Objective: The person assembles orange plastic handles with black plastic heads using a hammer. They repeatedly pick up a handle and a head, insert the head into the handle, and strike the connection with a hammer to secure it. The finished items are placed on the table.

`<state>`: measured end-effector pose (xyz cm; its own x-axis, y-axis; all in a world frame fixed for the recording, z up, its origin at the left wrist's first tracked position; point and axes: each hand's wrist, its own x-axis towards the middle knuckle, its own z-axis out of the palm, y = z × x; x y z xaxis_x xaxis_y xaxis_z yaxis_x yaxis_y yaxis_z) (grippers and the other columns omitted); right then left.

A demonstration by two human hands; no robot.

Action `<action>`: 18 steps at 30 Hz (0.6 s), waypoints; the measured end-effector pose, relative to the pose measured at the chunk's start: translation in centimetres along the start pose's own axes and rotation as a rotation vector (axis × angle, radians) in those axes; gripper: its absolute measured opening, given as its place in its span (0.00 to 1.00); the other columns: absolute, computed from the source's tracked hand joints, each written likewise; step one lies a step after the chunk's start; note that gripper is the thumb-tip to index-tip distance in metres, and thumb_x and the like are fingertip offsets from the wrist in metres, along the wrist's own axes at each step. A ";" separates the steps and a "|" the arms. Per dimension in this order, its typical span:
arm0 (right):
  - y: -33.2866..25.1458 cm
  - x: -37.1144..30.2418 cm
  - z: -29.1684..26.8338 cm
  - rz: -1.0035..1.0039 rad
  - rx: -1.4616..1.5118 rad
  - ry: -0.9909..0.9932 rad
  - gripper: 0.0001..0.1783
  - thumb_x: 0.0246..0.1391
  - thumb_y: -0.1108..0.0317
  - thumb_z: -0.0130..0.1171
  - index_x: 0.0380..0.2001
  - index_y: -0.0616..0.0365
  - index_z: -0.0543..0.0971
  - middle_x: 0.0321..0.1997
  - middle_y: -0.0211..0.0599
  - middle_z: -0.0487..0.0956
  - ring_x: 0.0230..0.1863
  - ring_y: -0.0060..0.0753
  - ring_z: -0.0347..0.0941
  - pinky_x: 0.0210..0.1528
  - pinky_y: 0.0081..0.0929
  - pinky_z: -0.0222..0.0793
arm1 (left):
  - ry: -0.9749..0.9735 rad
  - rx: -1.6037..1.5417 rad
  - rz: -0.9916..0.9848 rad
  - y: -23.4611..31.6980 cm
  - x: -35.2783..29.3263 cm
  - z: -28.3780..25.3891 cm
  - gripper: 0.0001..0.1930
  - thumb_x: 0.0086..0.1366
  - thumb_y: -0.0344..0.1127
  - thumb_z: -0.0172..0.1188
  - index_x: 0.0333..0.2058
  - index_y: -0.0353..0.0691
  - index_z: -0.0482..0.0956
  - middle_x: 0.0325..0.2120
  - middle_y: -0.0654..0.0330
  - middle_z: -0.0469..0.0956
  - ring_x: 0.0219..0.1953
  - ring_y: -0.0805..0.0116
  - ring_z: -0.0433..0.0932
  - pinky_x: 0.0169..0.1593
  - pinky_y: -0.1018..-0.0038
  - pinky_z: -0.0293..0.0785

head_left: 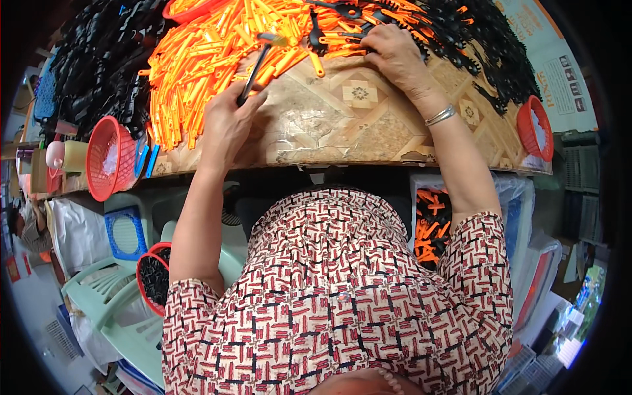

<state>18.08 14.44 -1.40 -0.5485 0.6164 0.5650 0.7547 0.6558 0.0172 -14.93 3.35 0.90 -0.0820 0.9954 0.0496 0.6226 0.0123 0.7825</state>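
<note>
My left hand (230,118) is closed around the dark end of a slim black tool (255,74). The tool tilts up and away over the orange pieces, and its pale, yellowish head is blurred. Loose orange plastic handles (204,72), flat with a hole at one end, form a big heap beyond and left of that hand. On the far right side of the table, my right hand (398,56) has its fingers curled at the end of a thin black plastic piece (352,34); the fingertips are partly hidden. Beside it lies a black spoon-shaped piece (316,33).
Black plastic parts pile up at the far left (99,66) and far right (490,46). Red baskets stand at the left (108,158) and right (534,128) table edges. Below are a green chair (125,309), a red bowl of black bits (153,280) and a box of orange and black pieces (431,224).
</note>
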 end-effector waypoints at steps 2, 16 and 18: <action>0.6 0.4 -0.5 0.219 0.391 0.091 0.10 0.50 0.67 0.69 0.38 0.52 0.84 0.39 0.28 0.81 0.45 0.28 0.77 0.48 0.29 0.70 | 0.045 0.113 0.130 0.3 2.1 0.9 0.15 0.64 0.45 0.65 0.41 0.39 0.85 0.21 0.57 0.75 0.26 0.67 0.75 0.33 0.68 0.70; -4.5 -3.2 -9.0 0.670 1.519 0.285 0.09 0.58 0.75 0.64 0.42 0.60 0.77 0.30 0.36 0.82 0.27 0.23 0.78 0.31 0.21 0.76 | 0.103 0.518 0.371 1.0 8.4 4.0 0.19 0.61 0.49 0.66 0.40 0.40 0.85 0.33 0.50 0.83 0.40 0.48 0.82 0.44 0.56 0.76; -8.2 -5.4 -9.7 0.842 1.385 0.080 0.11 0.58 0.74 0.65 0.43 0.60 0.76 0.24 0.31 0.78 0.22 0.20 0.75 0.26 0.19 0.73 | 0.075 0.492 0.259 0.4 8.2 3.5 0.18 0.60 0.49 0.66 0.40 0.40 0.86 0.33 0.50 0.84 0.38 0.49 0.83 0.43 0.57 0.76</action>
<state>18.31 1.48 3.45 -0.1170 0.9907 0.0696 -0.0942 0.0586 -0.9938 -12.58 11.85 -0.53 0.0782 0.9625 0.2597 0.9181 -0.1711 0.3574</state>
